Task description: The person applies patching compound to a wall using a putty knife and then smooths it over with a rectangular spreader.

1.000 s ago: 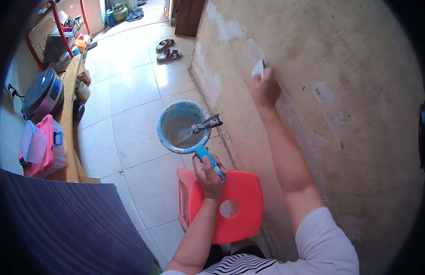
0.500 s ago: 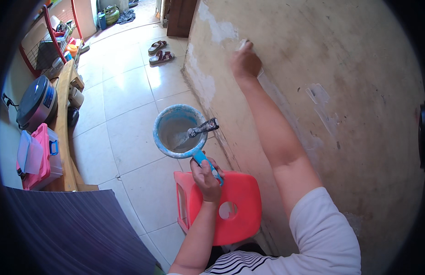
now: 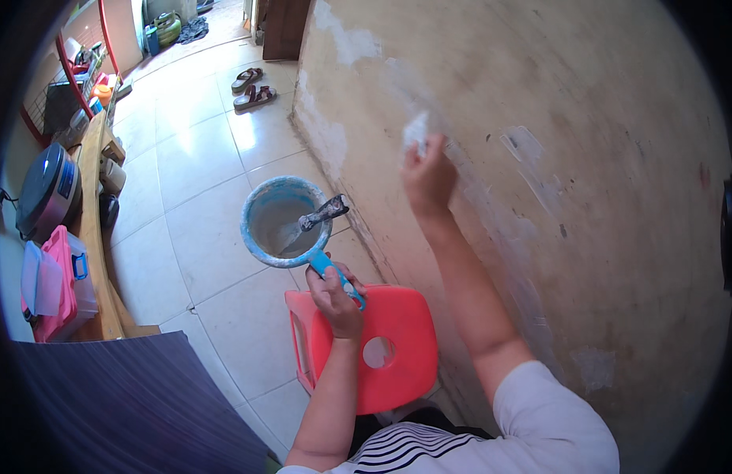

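Observation:
My left hand [image 3: 334, 300] is wrapped round the blue handle of a plastic dipper [image 3: 247, 229], above a red stool [image 3: 405, 340]. Its rim is smeared with white, and pale grey filler paste [image 3: 272, 225] lies inside. A putty knife [image 3: 322, 213] with a stained dark handle leans in the paste, its grip past the right rim. My right hand [image 3: 430, 180] is closed on a flat whitish scraper [image 3: 415, 133], slightly blurred, by the beige wall [image 3: 619, 197]. Whether it touches the wall I cannot tell. Fresh whitish streaks [image 3: 480, 193] run down the wall beside my forearm.
Older white patches [image 3: 346, 39] mark the wall's left part. Brown sandals [image 3: 254, 96] rest on the tiled floor [image 3: 192, 158]. A wooden bench [image 3: 95, 237] at left bears a rice cooker [image 3: 46, 189] and a pink-lidded box [image 3: 69, 292]. A dark ridged sheet [image 3: 144, 403] fills the lower left.
My right hand has come down along the wall, nearer to me, with the scraper now showing more. The whole view has shifted a little; my left hand still holds the dipper.

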Demonstrator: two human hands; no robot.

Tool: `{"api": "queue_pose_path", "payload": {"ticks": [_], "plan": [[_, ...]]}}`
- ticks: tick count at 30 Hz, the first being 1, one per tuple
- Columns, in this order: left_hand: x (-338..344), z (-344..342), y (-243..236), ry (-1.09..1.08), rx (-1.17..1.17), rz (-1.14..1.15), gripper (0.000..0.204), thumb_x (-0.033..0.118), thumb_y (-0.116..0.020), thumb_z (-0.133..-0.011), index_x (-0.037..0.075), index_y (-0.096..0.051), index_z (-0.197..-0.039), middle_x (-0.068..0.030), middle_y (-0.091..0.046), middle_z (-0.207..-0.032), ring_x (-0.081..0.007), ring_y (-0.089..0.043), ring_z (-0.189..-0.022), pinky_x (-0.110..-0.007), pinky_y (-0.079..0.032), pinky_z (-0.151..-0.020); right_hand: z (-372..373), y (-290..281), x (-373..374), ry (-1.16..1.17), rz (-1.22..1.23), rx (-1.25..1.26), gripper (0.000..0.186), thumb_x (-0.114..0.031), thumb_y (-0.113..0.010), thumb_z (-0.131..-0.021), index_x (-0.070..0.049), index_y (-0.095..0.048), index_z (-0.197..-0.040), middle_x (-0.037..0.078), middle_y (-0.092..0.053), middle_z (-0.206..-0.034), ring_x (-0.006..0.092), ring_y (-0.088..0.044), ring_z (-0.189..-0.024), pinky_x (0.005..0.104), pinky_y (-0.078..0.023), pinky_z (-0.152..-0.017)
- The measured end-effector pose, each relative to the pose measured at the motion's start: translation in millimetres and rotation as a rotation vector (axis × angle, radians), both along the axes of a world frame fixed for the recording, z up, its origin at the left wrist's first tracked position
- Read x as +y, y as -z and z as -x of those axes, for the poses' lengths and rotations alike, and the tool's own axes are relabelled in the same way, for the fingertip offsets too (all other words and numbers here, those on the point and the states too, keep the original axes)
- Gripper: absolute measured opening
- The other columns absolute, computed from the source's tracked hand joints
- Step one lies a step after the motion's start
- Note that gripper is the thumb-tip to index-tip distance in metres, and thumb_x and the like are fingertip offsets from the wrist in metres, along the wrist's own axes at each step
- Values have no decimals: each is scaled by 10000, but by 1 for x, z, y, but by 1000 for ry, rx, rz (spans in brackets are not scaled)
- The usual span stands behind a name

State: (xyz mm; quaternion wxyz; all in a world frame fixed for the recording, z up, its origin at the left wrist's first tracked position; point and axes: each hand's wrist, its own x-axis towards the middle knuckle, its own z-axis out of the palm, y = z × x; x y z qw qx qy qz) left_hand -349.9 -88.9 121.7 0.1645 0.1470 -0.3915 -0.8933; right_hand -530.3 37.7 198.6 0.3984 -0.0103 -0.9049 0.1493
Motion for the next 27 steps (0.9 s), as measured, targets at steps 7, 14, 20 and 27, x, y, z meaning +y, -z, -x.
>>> {"api": "queue_pose_path", "payload": {"ticks": [7,14,20,27], "plan": [[-6,-1,-3,6,4,79,441,347,-422,-1014,-23,-392,-1252,-64,-496,-807,-134,-510,-526,-278,-441,-475,47,8,-8,125,-105,-110,244,-212,-612,-880,-60,-471,-1009,176,-660,-688,400,-657,-630,515,-511,-558],[-3,-1,-9,6,-12,31,477,354,-441,-1002,-40,-383,-1265,-56,-492,-807,-123,-494,-526,-274,-437,-474,-116,2,78,131,-64,-37,174,-185,-631,-914,-72,-509,-965,120,-649,-671,333,-678,-613,441,-511,-520],[-5,0,-11,13,-24,16,487,356,-434,-997,-43,-379,-1272,-54,-492,-801,-122,-491,-520,-272,-437,-475,-200,-14,79,25,193,-154,137,-132,-616,-945,-63,-502,-975,96,-640,-622,234,-701,-585,358,-502,-483],[-2,-1,-12,16,-5,52,462,350,-437,-1004,-25,-388,-1271,-54,-495,-799,-122,-492,-515,-267,-431,-463,-120,-27,49,-14,54,-98,174,-206,-610,-923,-86,-484,-936,135,-608,-613,371,-632,-571,466,-477,-490]]}}
